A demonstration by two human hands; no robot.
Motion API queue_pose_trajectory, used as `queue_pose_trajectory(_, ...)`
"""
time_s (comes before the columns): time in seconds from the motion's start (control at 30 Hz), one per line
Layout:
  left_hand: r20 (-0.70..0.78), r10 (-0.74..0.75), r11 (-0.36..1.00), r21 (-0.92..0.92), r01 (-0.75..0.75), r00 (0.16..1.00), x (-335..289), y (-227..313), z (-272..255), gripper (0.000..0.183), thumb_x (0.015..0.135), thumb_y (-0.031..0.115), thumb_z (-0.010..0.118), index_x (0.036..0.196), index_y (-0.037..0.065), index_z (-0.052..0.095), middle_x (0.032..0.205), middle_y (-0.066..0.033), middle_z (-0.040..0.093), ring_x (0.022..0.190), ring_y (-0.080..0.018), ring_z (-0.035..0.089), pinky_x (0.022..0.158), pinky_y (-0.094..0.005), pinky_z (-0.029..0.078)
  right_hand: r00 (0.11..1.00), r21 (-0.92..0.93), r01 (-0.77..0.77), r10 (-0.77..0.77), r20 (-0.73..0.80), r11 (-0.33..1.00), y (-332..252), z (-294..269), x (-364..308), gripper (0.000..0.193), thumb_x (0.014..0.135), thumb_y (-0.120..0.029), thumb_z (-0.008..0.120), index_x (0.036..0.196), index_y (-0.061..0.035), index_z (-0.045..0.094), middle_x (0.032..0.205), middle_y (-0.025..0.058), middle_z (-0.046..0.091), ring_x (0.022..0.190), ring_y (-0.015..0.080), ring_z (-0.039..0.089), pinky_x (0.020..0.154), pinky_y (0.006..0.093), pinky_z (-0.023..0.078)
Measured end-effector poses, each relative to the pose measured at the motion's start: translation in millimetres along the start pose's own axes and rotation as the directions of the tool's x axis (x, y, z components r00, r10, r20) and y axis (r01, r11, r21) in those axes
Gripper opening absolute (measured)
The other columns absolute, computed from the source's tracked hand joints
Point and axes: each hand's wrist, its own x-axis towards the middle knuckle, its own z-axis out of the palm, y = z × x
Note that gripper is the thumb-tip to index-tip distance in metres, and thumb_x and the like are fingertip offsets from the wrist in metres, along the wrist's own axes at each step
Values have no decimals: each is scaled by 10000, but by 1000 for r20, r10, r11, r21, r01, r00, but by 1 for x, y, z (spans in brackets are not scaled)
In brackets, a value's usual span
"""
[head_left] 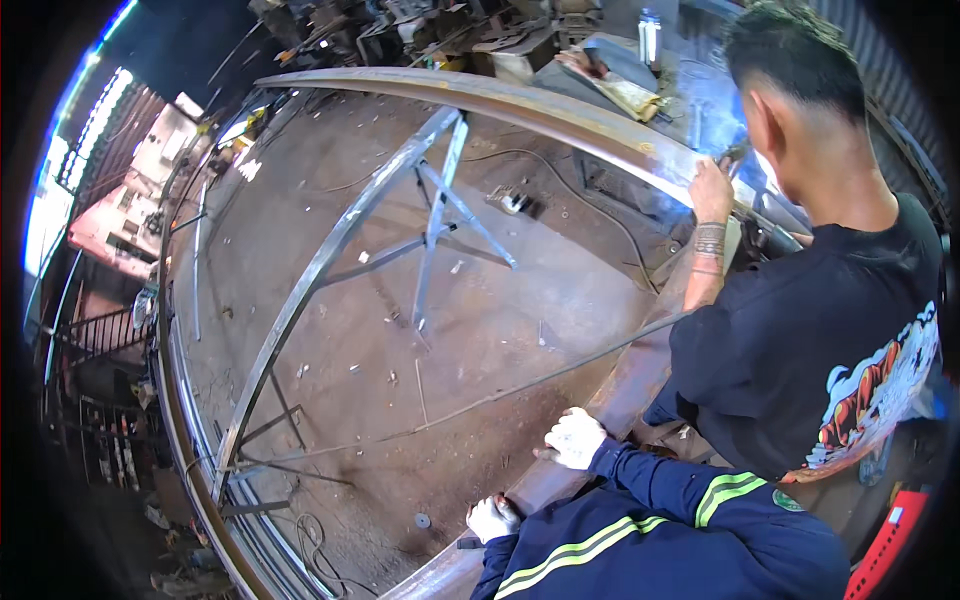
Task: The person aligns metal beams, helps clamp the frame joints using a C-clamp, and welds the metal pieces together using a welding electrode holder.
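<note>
The person's left hand (493, 518) and right hand (575, 438) rest on a brown metal beam (638, 385). Whether either grip holds it is unclear.

no words or numbers are legible: the green badge (787, 500) on the navy sleeve (665, 484), near right, and the pale label (896, 515) on the red object (880, 552) farther right are too small; the black shirt (770, 345) bears a colourful picture (880, 395).
</note>
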Motion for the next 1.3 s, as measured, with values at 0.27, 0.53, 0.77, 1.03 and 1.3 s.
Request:
queue_pose_trajectory(0.27, 15, -78, 997, 16, 77, 997, -3, 6, -20, 257, 913, 359, 532, 880, 189, 722, 811, -86, 689, 839, -301, 669, 979, -538, 439, 978, -109, 81, -100, -183, 991, -17, -2, 0, 373, 862, -442, 663, 625, -153, 656, 632, 88, 657, 695, 271, 658, 853, 453, 474)
queue_pose_trajectory(0.53, 18, -130, 991, -10, 130, 991, -20, -10, -41, 257, 920, 352, 534, 922, 174, 718, 861, -83, 706, 886, -283, 680, 1012, -528, 426, 976, -104, 89, -108, -189, 991, -46, 7, -2, 370, 850, -420, 683, 642, -114, 684, 644, 97, 675, 679, 285, 661, 846, 449, 465)
queue_pose_trajectory(0.77, 36, -111, 992, -61, 113, 993, -21, -12, -44, 264, 922, 349, 521, 976, 189, 724, 902, -82, 716, 924, -278, 685, 1040, -538, 409, 999, -174, 4, -12, -42, 985, -48, 8, 0, 436, 884, -485, 619, 702, -101, 717, 693, 105, 699, 741, 293, 679, 896, 432, 446)
queue_pose_trajectory(1.03, 26, -92, 995, -45, 93, 995, -26, -13, -36, 265, 916, 364, 527, 980, 205, 729, 906, -77, 717, 937, -259, 683, 1041, -542, 406, 997, -226, 11, -28, -72, 974, -43, 17, -7, 444, 901, -506, 584, 743, -122, 740, 738, 102, 712, 793, 285, 677, 919, 436, 435)
queue_pose_trajectory(1.3, 88, -73, 996, -41, 77, 993, -27, -11, -38, 269, 906, 376, 539, 967, 202, 735, 905, -69, 720, 935, -252, 684, 1032, -548, 412, 992, -247, 41, -69, -106, 968, -40, 20, -11, 418, 903, -486, 600, 732, -127, 726, 719, 81, 698, 770, 283, 666, 900, 452, 443)
